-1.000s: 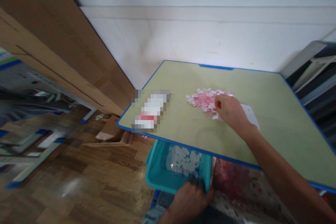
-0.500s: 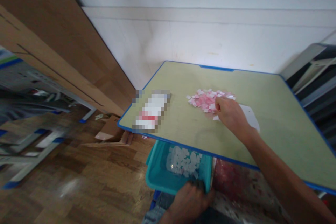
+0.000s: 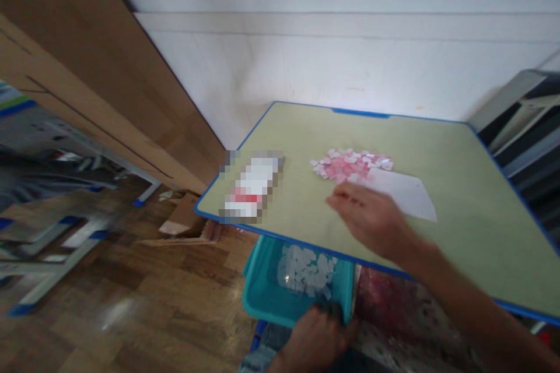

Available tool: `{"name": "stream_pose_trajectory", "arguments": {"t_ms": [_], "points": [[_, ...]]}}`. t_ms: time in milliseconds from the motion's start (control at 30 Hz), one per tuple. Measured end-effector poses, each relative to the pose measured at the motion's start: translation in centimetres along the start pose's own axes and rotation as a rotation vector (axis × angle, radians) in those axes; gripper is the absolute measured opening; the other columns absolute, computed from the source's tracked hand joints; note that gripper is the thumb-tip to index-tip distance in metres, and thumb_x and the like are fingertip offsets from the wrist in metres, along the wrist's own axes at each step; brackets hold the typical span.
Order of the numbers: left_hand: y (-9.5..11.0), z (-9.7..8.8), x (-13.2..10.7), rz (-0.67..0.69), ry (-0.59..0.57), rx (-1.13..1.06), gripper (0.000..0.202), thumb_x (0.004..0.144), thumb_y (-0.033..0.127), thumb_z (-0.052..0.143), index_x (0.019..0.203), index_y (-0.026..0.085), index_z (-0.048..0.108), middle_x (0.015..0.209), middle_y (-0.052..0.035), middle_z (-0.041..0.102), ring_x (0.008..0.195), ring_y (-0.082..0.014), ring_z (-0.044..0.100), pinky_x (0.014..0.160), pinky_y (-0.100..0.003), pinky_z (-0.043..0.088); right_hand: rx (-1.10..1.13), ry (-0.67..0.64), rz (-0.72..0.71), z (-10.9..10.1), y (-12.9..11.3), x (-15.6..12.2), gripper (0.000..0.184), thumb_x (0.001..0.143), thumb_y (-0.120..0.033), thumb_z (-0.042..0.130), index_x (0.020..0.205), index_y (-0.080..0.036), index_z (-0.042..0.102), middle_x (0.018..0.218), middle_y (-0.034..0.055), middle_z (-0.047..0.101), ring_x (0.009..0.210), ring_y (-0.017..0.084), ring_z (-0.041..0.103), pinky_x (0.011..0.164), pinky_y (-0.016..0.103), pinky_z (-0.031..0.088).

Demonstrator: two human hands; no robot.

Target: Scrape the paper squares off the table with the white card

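A heap of small pink and white paper pieces [image 3: 345, 164] lies on the pale green tabletop [image 3: 301, 128]. Beside it on the right is a larger white sheet [image 3: 405, 189], partly hidden by my right hand [image 3: 371, 215]. That hand is over the table in front of the heap, its fingers curled together; whatever they hold, if anything, is hidden. Below the table edge, my left hand [image 3: 315, 332] is closed on the near rim of a teal plastic bin [image 3: 266, 297]. Inside the bin lie many loose white pieces [image 3: 308, 271].
A pixelated white and red item [image 3: 251, 186] lies on the table's left side. A white wall [image 3: 328, 64] stands behind, a brown panel [image 3: 144, 99] to the left. Flattened cardboard [image 3: 181, 215] is on the wooden floor. Folded metal-legged furniture [image 3: 529, 122] leans at right.
My right hand has moved from the heap toward the table's front edge, uncovering more of the heap and the white sheet. My left hand stays at the bin.
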State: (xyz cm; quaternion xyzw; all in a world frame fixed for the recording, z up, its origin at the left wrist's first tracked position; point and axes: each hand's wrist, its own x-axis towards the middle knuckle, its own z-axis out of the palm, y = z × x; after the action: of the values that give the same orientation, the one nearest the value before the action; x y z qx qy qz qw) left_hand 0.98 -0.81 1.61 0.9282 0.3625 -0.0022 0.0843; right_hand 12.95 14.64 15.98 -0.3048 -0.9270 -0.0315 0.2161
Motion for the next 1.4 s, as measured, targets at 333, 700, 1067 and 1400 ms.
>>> {"name": "stream_pose_trajectory", "arguments": {"t_ms": [333,700,1067,1400], "points": [[0.0,0.6,0.2,0.000,-0.037,-0.037,0.030,0.084,0.014,0.044,0.114,0.018,0.042,0.070,-0.0032,0.059,0.057,-0.0207,0.054,0.049,-0.030,0.044,0.164,-0.560,-0.219,10.7,-6.6,-4.7,0.018,0.075,-0.008,0.050,0.083,-0.018,0.062,0.091,0.0074,0.066,0.079,0.019,0.060,0.066,0.028,0.044],[-0.2,0.7,0.0,0.009,-0.030,-0.002,0.033,0.084,0.018,0.046,0.116,0.020,0.041,0.075,-0.0064,0.061,0.067,-0.0223,0.056,0.062,-0.035,0.046,0.217,-0.655,-0.136,13.7,-8.6,-3.7,0.021,0.074,-0.007,0.049,0.073,-0.021,0.066,0.081,0.0070,0.069,0.072,0.022,0.062,0.059,0.032,0.046],[-0.2,-0.5,0.2,0.026,-0.021,-0.033,0.032,0.082,0.016,0.049,0.114,0.017,0.044,0.064,-0.0016,0.058,0.050,-0.0210,0.053,0.045,-0.031,0.043,0.247,-0.682,-0.046,11.0,-6.4,-3.5,0.025,0.067,0.001,0.053,0.079,-0.018,0.063,0.085,0.0066,0.068,0.078,0.019,0.062,0.064,0.024,0.046],[-0.1,1.8,-0.1,0.007,0.059,-0.026,0.024,0.086,0.018,0.045,0.109,0.017,0.049,0.078,-0.0055,0.061,0.066,-0.0180,0.056,0.059,-0.028,0.042,0.294,-0.618,-0.110,4.6,-6.7,-3.6,0.016,0.077,-0.008,0.047,0.080,-0.019,0.058,0.076,0.0018,0.065,0.066,0.015,0.058,0.057,0.024,0.042]]}}
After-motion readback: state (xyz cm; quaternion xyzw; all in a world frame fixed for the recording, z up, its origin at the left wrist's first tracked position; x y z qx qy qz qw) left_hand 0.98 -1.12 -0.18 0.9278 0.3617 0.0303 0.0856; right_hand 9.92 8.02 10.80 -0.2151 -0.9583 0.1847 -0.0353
